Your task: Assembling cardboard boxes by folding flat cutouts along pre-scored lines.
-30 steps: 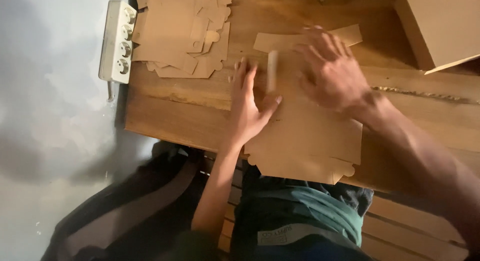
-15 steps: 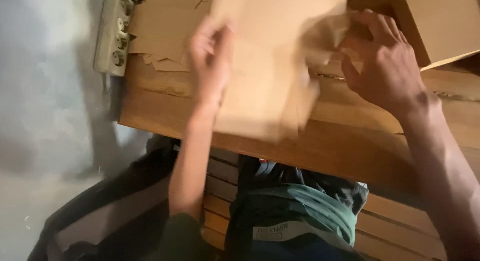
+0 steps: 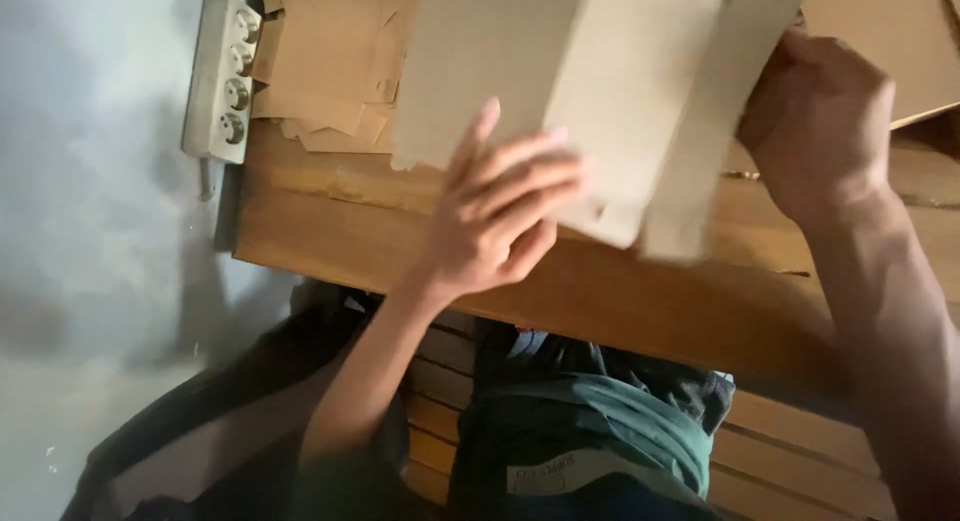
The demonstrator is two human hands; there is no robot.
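A large flat piece of brown cardboard [image 3: 560,71], with a folded flap on its right side, is raised above the wooden table [image 3: 400,241]. My right hand [image 3: 825,121] grips the cardboard at its right edge, fingers hidden behind it. My left hand [image 3: 500,211] has its fingers spread and pressed against the lower left face of the cardboard, blurred by motion.
A white power strip [image 3: 220,81] lies at the table's left edge. Torn cardboard scraps [image 3: 330,81] are piled on the table behind the raised piece. Another cardboard sheet [image 3: 890,41] sits at the far right. Wooden slats and my lap are below the table edge.
The cardboard was flat on the table under both hands a second ago. Both hands have since lifted it off the table and tilted it up, closer to the camera.
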